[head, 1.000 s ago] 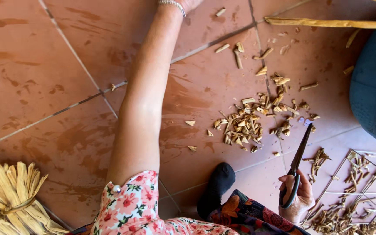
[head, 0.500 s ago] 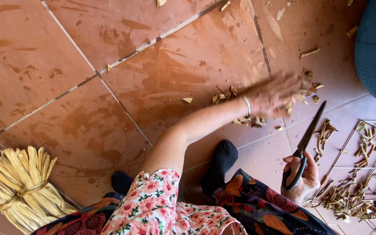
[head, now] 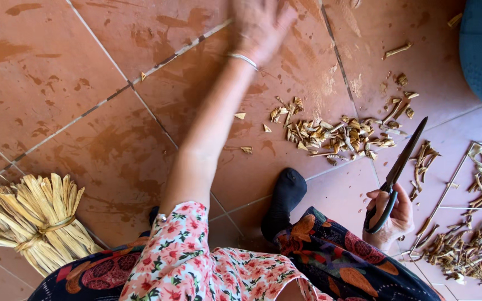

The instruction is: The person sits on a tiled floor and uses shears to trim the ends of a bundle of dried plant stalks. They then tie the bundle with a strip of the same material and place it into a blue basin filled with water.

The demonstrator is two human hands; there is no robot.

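The right hand point(head: 390, 214) grips black scissors point(head: 400, 170), blades shut, right of the straw cuttings point(head: 336, 134). The left hand point(head: 260, 25), open and empty, has swung from over that pile to the far tiles point(head: 57, 72).

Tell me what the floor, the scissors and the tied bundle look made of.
Floor: looks like unglazed terracotta tile, matte reddish brown with grout lines and dark blotches.
Scissors, held in the right hand: dark blades, probably metal; dark handles, material unclear.
Bundle: pale yellow flat strips, apparently dried straw or husk, tied with a strip of the same stuff.
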